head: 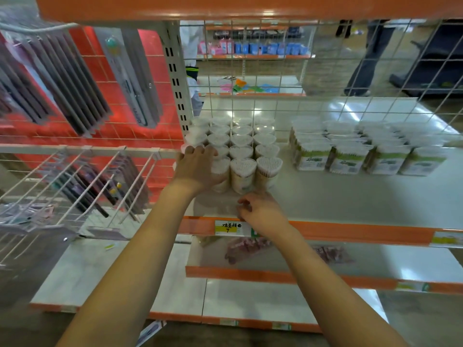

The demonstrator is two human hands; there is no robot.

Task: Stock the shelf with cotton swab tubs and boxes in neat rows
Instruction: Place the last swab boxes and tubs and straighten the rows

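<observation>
Left hand (198, 169) grips front-left swab tub (220, 174); right hand (260, 211) loosely curled, holding nothing, just before row. Tubs likely light, rigid, slick, tippy: grasp sidewalls

Stood before orange-edged store shelving (350, 234) with a white wire grid back (325, 71). Hung on the left: an orange-red grid panel (105, 78) with packaged goods on hooks. Showed through the grid a far aisle shelf (253, 50) and glossy pale floor (375, 108) catching ceiling light.
</observation>
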